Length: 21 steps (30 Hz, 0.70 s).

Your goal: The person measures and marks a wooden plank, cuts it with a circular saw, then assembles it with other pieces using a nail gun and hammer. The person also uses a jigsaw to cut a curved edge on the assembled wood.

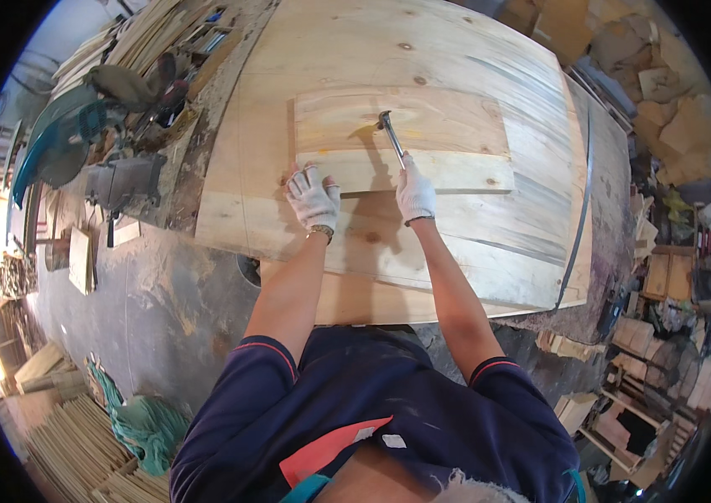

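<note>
The gloved right hand is gripping the handle of a hammer, its fingers wrapped around it. The hammer is pointing away from the person, its long axis leaning slightly left toward the head, which is showing over the middle of a wooden panel; whether it is touching the wood, I cannot tell. The gloved left hand is resting with fingers spread apart at the panel's near left corner. The panel is lying lengthwise from left to right on a large plywood sheet.
</note>
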Each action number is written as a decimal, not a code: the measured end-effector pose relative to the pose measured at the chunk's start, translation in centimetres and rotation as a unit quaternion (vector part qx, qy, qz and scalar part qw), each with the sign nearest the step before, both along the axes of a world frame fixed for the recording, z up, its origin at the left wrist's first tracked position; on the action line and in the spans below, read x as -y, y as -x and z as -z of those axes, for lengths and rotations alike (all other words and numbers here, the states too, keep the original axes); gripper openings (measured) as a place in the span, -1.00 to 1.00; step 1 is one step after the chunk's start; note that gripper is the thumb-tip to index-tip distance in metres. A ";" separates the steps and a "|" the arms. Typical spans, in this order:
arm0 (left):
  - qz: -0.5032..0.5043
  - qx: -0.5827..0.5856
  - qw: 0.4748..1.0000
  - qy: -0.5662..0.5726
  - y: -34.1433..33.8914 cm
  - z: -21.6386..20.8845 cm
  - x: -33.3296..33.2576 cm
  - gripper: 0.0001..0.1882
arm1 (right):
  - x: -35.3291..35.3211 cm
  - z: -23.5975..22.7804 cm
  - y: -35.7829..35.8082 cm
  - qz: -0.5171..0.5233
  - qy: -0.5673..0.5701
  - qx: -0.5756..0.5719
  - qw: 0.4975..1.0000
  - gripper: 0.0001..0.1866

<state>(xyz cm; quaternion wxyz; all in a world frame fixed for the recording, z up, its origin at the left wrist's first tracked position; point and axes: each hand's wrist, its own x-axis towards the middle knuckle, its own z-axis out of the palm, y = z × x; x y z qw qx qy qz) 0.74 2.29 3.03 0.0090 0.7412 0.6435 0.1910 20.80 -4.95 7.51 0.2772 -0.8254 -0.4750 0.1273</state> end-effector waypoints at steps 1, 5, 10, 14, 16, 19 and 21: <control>0.003 0.003 1.000 -0.003 0.0 0.0 -0.1 -0.37 | 0.0 -0.3 -0.8 0.031 -0.045 0.009 0.998 -0.57; -0.008 -0.010 1.000 0.004 -0.1 0.2 -0.2 -0.37 | -0.1 -0.6 -4.1 0.189 -0.221 0.020 0.957 -0.57; -0.005 -0.015 1.000 -0.001 -0.1 0.1 -0.1 -0.37 | 0.2 0.4 -7.0 0.224 -0.038 0.019 0.974 -0.57; -0.011 -0.012 1.000 0.001 -0.3 0.1 -0.3 -0.37 | 0.7 0.0 -8.0 0.102 -0.181 0.065 0.976 -0.58; -0.012 -0.013 1.000 0.005 -0.2 0.2 -0.1 -0.38 | 0.9 -0.5 -7.8 0.115 -0.194 0.099 0.969 -0.56; -0.010 -0.012 1.000 -0.006 -0.2 0.2 -0.2 -0.39 | 0.8 -1.0 -7.5 0.132 -0.053 0.080 0.987 -0.55; -0.013 -0.013 1.000 0.013 -0.1 0.2 -0.2 -0.39 | 0.8 -0.9 -7.7 0.111 0.038 0.091 0.989 -0.53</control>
